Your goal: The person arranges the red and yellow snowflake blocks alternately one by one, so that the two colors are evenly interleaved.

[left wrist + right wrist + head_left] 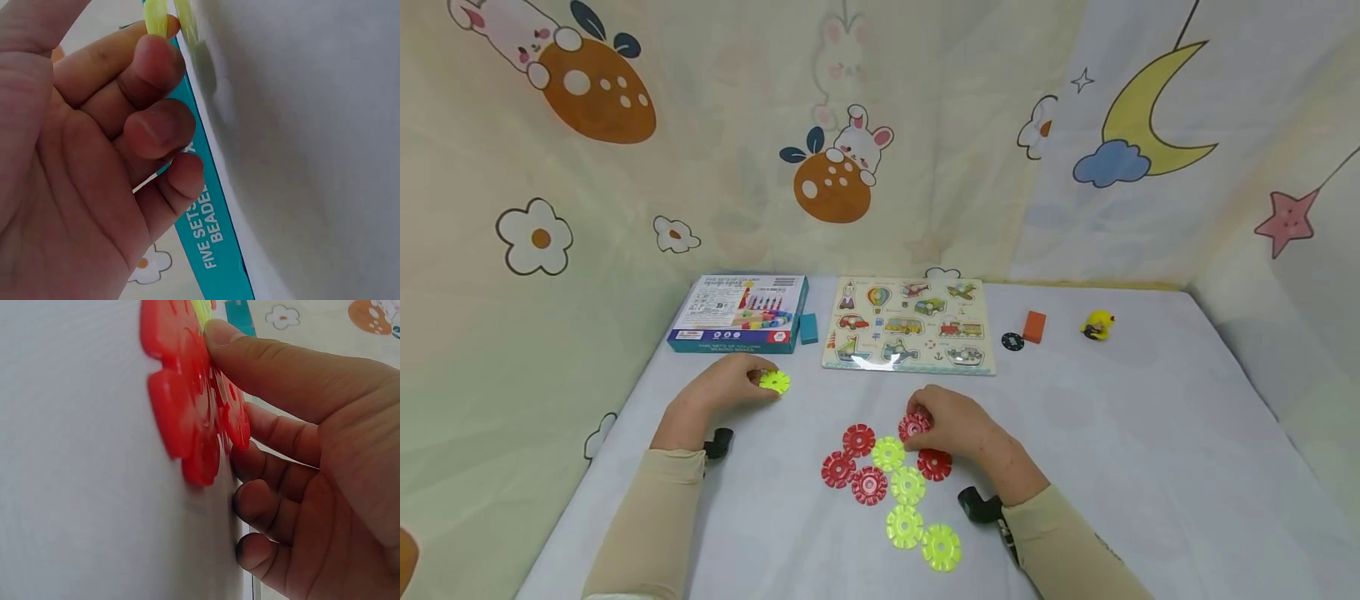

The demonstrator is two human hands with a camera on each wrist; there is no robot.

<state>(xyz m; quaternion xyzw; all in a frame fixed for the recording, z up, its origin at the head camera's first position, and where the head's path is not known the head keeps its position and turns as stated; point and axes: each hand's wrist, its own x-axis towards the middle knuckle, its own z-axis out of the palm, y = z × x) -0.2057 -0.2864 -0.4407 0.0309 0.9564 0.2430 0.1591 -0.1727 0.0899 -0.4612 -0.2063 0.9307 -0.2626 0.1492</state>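
At the left, my left hand (pixel 721 388) pinches a yellow-green notched plastic disc (pixel 777 382) just in front of the box; in the left wrist view only part of that disc (pixel 156 17) shows past the fingertips. My right hand (pixel 964 427) holds a red notched disc (pixel 913 426) between thumb and fingers, at the upper right of a loose group of discs. Close under this hand lies another red disc (pixel 935 465). Beside it are several yellow-green discs, one of them (pixel 907 485) near the middle, and a cluster of red discs (pixel 838 470) on the left.
A flat box (pixel 737 312) and a teal block (pixel 808 328) stand at the back left. A picture puzzle board (pixel 910 325) lies at the back centre. Right of it are a black round chip (pixel 1012 342), an orange block (pixel 1034 327) and a yellow duck figure (pixel 1098 325).
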